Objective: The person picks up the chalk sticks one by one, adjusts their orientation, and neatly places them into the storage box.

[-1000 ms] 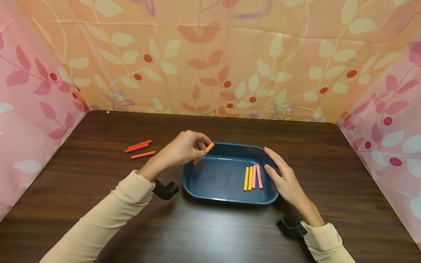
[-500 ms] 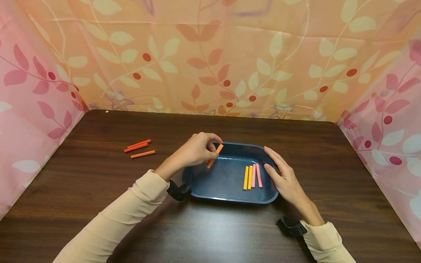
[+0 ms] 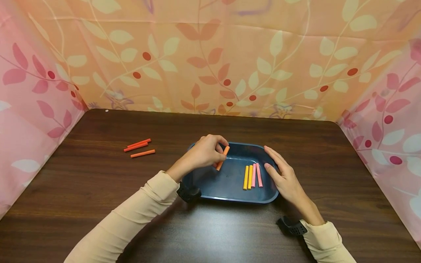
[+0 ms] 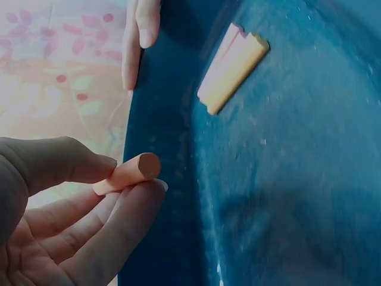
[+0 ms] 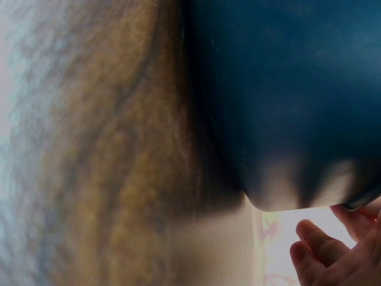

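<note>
My left hand (image 3: 210,150) pinches an orange chalk stick (image 4: 128,174) between thumb and fingers, held slanted over the left part of a dark blue tray (image 3: 227,199). Inside the tray at the right, two yellow chalk sticks (image 3: 247,178) and two pink chalk sticks (image 3: 259,175) lie side by side. My right hand (image 3: 285,177) rests along the tray's right rim with straight fingers. The right wrist view shows its fingertips (image 5: 318,241) beside the tray's outer wall.
On the brown table (image 3: 98,182), left of the tray, lie two red chalk sticks (image 3: 137,145) close together and one orange chalk stick (image 3: 143,153). Patterned cloth (image 3: 210,65) hangs behind the table and at both sides.
My left hand has moved right with the orange chalk stick, from the tray's left rim to farther over its inside. The right hand and the tray have stayed put.
</note>
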Available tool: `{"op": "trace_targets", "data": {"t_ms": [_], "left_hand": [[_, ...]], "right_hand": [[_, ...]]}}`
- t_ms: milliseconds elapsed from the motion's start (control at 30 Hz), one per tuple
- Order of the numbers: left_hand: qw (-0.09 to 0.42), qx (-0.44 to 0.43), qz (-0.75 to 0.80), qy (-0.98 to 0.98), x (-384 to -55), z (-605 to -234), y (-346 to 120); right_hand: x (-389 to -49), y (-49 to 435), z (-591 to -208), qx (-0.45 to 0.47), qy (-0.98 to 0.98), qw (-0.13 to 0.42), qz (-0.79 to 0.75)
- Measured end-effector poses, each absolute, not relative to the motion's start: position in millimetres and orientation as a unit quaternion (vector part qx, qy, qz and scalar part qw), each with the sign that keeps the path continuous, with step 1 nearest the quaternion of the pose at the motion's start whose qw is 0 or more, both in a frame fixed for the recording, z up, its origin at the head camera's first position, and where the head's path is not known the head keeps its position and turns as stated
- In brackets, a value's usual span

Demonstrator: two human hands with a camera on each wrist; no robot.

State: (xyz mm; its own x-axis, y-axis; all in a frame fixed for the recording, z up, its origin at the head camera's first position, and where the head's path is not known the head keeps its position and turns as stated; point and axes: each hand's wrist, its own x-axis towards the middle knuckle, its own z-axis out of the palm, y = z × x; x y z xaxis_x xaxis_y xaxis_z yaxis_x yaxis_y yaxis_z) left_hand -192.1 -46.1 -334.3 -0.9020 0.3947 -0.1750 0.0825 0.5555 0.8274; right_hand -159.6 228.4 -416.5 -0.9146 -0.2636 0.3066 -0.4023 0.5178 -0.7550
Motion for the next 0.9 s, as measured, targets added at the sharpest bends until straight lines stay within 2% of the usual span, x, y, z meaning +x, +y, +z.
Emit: {"op": "trace_targets", "data": {"t_ms": [667,900], "left_hand": [[0.223,0.120,0.495,0.831,-190.7,-349.1,-18.3],[0.223,0.112,0.494,0.833,-184.7,-357.4,-6.5]], "right_hand": [[-159.1,228.3,-415.1,0.190,-0.870,0.077,0.449],[-159.3,228.1,-415.7,0.191,-0.869,0.080,0.450]]}}
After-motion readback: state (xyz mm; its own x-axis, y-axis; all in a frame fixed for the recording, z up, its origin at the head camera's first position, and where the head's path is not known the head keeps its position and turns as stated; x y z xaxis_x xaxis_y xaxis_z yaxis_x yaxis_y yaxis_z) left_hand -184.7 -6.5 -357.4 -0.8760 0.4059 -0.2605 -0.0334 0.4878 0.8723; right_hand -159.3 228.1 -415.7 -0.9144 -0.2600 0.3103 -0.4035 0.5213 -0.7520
